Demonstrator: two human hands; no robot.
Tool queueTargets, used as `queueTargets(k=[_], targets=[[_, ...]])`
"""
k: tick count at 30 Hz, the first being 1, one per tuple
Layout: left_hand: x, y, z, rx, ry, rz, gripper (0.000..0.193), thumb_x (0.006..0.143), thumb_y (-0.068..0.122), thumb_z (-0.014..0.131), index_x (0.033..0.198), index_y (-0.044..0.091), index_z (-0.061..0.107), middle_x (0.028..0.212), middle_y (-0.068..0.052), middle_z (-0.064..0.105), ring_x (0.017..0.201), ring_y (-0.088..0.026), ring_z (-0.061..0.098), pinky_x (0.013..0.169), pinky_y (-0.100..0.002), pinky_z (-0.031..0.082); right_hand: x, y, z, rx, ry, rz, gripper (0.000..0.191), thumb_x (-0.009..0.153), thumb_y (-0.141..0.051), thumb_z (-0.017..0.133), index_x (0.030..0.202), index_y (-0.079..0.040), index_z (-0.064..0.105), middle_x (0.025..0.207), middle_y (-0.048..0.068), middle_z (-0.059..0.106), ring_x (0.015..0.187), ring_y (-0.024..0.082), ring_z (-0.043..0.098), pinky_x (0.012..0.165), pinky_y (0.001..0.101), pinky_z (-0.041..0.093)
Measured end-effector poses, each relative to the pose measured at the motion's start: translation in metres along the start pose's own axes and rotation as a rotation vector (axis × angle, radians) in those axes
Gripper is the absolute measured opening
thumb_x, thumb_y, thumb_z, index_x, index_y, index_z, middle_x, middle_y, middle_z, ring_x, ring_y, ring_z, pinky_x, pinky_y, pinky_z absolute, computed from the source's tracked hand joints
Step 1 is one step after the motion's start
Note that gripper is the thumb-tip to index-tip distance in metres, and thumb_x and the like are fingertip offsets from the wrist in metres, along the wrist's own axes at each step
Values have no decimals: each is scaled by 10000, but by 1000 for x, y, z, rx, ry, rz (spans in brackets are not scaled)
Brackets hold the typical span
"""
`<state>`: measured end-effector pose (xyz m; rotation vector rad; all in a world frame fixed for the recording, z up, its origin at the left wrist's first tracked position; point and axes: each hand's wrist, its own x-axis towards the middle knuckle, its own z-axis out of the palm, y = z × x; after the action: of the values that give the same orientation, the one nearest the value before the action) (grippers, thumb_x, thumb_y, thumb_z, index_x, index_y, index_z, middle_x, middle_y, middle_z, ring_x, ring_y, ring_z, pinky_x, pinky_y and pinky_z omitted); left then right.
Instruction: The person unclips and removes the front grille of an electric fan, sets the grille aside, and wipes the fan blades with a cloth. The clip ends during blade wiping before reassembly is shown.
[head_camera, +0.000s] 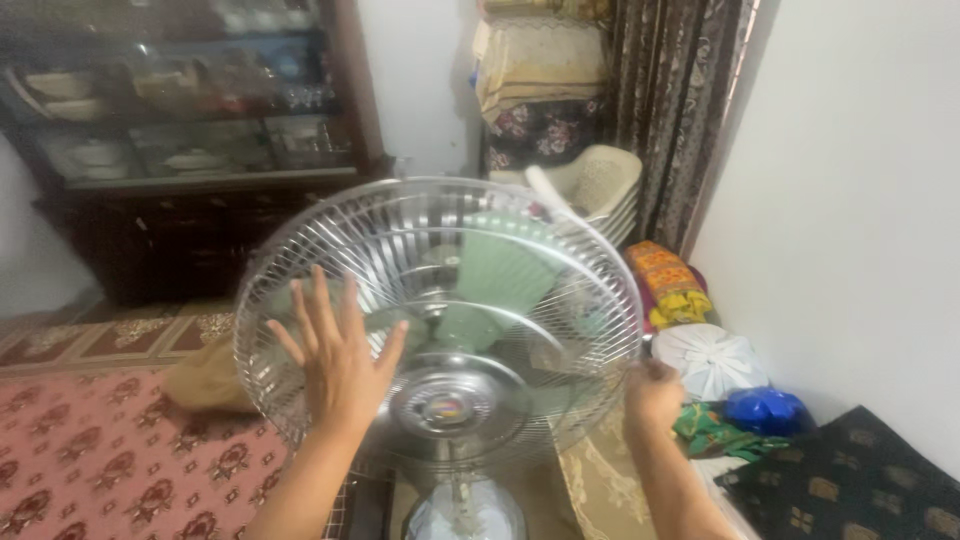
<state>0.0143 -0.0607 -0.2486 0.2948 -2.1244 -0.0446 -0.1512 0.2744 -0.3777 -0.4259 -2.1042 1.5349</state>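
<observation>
Item: pedestal fan (440, 320), chrome wire guard, pale green blades, set on the floor between a patterned red carpet (100, 450) and a white wall.

Left hand (335, 355): laid flat on the front guard, fingers fully spread, nothing grasped; seemingly placed so to steady the grille.

Right hand (652, 392): grip closed on the guard's rim at the lower right edge, apparently so the rim can be held firm.

Surroundings: dark glass-fronted cabinet (180, 130) behind; stacked plastic chairs (598, 185), folded cloths and a blue object (765, 410) beside the wall.
</observation>
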Motion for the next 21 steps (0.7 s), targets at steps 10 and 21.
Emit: queueTargets(k=[10, 21], targets=[[-4, 17, 19, -59, -1, 6, 871, 945, 635, 514, 1537, 10, 376, 1680, -246, 145, 1564, -429, 132, 1184, -742, -9, -74, -134, 14, 147, 106, -674, 425, 878, -41, 706, 1289, -12, 600, 1295, 190, 600, 1261, 358, 548, 1097, 483, 399], [18, -32, 8, -263, 66, -248, 1089, 907, 811, 358, 1592, -29, 251, 1689, -245, 154, 1586, -438, 117, 1198, -706, -2, -177, -286, 84, -150, -320, -1400, 368, 921, -240, 641, 1266, -114, 653, 1436, 115, 561, 1443, 338, 406, 1257, 628, 135]])
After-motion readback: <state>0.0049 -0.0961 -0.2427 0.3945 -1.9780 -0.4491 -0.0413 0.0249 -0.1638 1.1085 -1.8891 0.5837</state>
